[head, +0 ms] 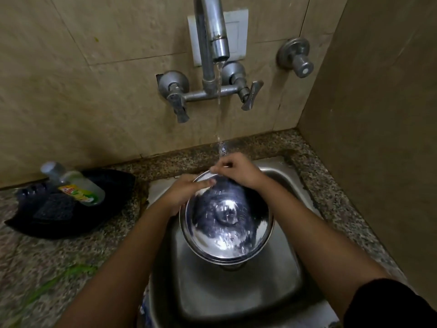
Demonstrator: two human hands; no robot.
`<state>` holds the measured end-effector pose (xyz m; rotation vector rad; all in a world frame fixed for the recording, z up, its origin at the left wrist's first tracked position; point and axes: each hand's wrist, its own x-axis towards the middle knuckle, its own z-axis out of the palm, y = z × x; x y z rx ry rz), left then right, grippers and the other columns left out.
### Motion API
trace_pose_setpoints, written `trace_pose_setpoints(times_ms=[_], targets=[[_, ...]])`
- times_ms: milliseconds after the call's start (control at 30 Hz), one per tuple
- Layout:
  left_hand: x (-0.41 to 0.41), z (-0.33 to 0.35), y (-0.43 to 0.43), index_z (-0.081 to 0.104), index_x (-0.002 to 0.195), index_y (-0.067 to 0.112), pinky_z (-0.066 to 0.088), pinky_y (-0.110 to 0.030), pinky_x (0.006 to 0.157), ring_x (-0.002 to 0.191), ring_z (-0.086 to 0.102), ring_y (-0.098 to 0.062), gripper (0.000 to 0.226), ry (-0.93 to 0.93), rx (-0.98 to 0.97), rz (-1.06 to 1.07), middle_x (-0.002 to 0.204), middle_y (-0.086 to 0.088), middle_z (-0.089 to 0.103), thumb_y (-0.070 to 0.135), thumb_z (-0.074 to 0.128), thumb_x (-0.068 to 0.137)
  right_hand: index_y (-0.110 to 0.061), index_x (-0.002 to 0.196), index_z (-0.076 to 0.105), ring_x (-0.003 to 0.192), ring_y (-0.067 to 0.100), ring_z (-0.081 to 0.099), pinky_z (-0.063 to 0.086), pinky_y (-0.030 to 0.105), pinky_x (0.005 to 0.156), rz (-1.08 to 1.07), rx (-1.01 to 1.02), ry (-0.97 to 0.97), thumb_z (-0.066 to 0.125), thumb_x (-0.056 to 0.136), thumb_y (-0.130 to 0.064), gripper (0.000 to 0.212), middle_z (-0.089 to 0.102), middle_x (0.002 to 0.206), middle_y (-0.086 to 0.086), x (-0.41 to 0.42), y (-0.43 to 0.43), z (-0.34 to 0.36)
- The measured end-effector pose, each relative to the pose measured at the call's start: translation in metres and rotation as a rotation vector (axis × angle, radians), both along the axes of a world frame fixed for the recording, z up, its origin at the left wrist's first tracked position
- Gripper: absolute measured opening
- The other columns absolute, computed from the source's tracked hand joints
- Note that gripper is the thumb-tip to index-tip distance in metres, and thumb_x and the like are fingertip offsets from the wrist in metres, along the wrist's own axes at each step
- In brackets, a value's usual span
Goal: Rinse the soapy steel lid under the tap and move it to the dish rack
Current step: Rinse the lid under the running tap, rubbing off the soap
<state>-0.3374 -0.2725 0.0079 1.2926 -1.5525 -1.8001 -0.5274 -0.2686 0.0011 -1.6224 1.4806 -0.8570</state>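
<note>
A round steel lid is held tilted over the steel sink, its shiny inner face toward me and wet. My left hand grips its left rim, fingers reaching across the top edge. My right hand is closed on the far top rim, right where the water falls. The tap on the wall runs, and its stream lands on my right hand and the lid's upper edge. No dish rack is in view.
A dark tray on the granite counter at left holds a dish-soap bottle and a scrub pad. Two tap levers and a wall valve sit above. A tiled wall closes the right side.
</note>
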Motion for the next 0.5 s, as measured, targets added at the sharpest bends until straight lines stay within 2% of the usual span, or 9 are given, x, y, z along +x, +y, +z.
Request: trace_pose_setpoints(times_ms=[67, 100, 200, 267, 333, 400, 500], targets=[[-0.006, -0.001, -0.001, 0.073, 0.085, 0.008, 0.054, -0.026, 0.070, 0.071, 0.069, -0.015, 0.005, 0.028, -0.058, -0.003, 0.078, -0.006, 0.075, 0.011, 0.069, 0.084, -0.024, 0.072, 0.073, 0.070, 0.013, 0.063, 0.048, 0.034, 0.067, 0.021, -0.046, 0.102, 0.074, 0.076, -0.041, 0.018, 0.070, 0.071, -0.004, 0.010, -0.002, 0.001], [-0.005, -0.005, 0.000, 0.073, 0.085, 0.006, 0.053, -0.028, 0.073, 0.073, 0.067, -0.018, 0.006, 0.051, -0.064, 0.031, 0.079, -0.009, 0.074, 0.010, 0.068, 0.084, -0.021, 0.071, 0.072, 0.068, 0.012, 0.062, 0.047, 0.033, 0.066, -0.019, -0.051, 0.087, 0.075, 0.074, -0.042, 0.021, 0.070, 0.071, -0.001, 0.009, -0.002, 0.000], [0.006, -0.018, 0.006, 0.072, 0.097, -0.003, 0.051, -0.041, 0.081, 0.083, 0.066, -0.029, 0.021, 0.135, -0.028, 0.183, 0.097, -0.022, 0.071, 0.012, 0.068, 0.084, -0.013, 0.069, 0.070, 0.065, 0.015, 0.059, 0.044, 0.033, 0.066, -0.191, 0.004, -0.060, 0.075, 0.077, -0.037, 0.026, 0.066, 0.069, 0.004, -0.009, 0.002, -0.010], [0.013, -0.025, 0.011, 0.073, 0.099, 0.001, 0.053, -0.040, 0.079, 0.083, 0.070, -0.031, 0.023, 0.160, 0.018, 0.283, 0.098, -0.021, 0.073, 0.019, 0.067, 0.086, -0.007, 0.065, 0.066, 0.061, 0.015, 0.051, 0.040, 0.031, 0.065, -0.293, 0.030, -0.158, 0.071, 0.083, -0.030, 0.030, 0.057, 0.061, 0.005, -0.021, 0.008, -0.018], [0.015, -0.027, 0.013, 0.074, 0.099, 0.008, 0.055, -0.037, 0.078, 0.085, 0.072, -0.030, 0.029, 0.122, 0.088, 0.293, 0.096, -0.016, 0.075, 0.032, 0.063, 0.089, -0.017, 0.059, 0.063, 0.060, 0.014, 0.050, 0.040, 0.031, 0.065, -0.324, 0.022, -0.172, 0.068, 0.086, -0.025, 0.029, 0.055, 0.058, 0.001, -0.023, 0.012, -0.020], [0.012, -0.025, 0.010, 0.073, 0.104, 0.012, 0.055, -0.036, 0.083, 0.091, 0.072, -0.027, 0.040, 0.044, 0.113, 0.196, 0.099, -0.010, 0.076, 0.045, 0.056, 0.090, -0.021, 0.067, 0.069, 0.064, 0.014, 0.057, 0.045, 0.032, 0.067, -0.262, 0.029, -0.132, 0.068, 0.086, -0.028, 0.020, 0.064, 0.064, -0.001, -0.015, 0.015, -0.014], [0.006, -0.017, 0.007, 0.073, 0.101, 0.014, 0.054, -0.036, 0.084, 0.092, 0.072, -0.024, 0.038, -0.009, 0.068, 0.128, 0.100, -0.008, 0.076, 0.045, 0.052, 0.092, -0.022, 0.079, 0.073, 0.059, 0.007, 0.055, 0.043, 0.030, 0.064, -0.217, 0.035, -0.011, 0.069, 0.083, -0.037, 0.017, 0.063, 0.061, -0.010, -0.002, 0.014, -0.004]])
